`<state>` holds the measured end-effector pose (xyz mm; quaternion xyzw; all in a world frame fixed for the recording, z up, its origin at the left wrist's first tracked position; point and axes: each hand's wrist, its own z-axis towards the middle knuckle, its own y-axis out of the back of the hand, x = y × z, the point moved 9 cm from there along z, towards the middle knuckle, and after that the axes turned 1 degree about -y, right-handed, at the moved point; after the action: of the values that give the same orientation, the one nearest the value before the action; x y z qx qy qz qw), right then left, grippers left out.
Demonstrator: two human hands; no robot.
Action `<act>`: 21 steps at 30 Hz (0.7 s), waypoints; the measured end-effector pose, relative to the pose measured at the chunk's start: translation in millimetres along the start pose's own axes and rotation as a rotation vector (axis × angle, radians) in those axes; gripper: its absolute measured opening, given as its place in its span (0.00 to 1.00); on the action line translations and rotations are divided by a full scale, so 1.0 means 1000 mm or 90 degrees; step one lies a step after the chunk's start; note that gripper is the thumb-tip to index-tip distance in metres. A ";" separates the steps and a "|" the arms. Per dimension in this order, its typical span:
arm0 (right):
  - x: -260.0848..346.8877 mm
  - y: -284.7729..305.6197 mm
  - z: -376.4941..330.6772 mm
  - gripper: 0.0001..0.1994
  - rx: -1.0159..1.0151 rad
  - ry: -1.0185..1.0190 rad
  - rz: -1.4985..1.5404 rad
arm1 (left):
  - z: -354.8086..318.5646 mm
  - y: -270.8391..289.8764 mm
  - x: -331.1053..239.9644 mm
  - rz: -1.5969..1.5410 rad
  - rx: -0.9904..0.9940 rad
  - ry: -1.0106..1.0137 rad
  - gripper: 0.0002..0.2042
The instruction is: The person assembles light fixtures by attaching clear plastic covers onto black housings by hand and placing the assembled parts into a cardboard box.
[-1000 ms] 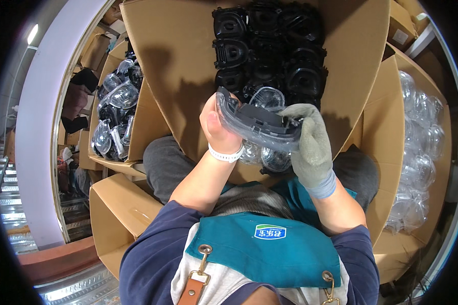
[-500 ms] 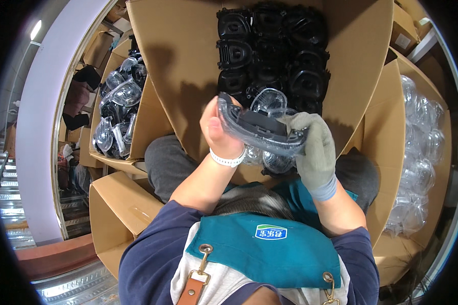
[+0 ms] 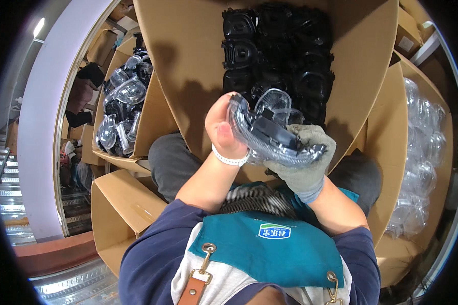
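Note:
A curved plastic part (image 3: 272, 133), black inside with a clear ribbed shell along its near side, is held up in front of me. My bare left hand (image 3: 224, 133), a white band on its wrist, grips the part's left end with the thumb on the near side. At the right end, my right hand (image 3: 306, 170) in a grey work glove has its fingers closed round the part from below and behind. Just past the part lie clear rounded plastic pieces (image 3: 274, 101), partly hidden by it. Rows of glossy black plastic parts (image 3: 241, 53) fill the bottom of the large cardboard box (image 3: 183, 66).
At the left stands a carton (image 3: 150, 124) with mixed clear and black parts (image 3: 130, 91). A carton on the right holds stacked clear plastic shells (image 3: 420, 152). Another cardboard box (image 3: 124, 198) sits by my left knee, near a pale post (image 3: 48, 127).
The held part has tilted, its right end now lower and nearer me. My right hand has shifted its grip underneath that end. The left hand keeps its hold.

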<state>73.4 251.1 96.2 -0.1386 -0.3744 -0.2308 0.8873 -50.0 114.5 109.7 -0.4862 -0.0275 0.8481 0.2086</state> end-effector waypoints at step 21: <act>0.017 -0.012 0.018 0.44 0.106 0.065 -0.089 | -0.017 -0.001 0.062 -0.343 -0.023 0.392 0.25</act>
<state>66.9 243.4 122.3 -0.0265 -0.3555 -0.2671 0.8953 -63.0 136.4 51.0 -0.6963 -0.1054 0.5775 0.4130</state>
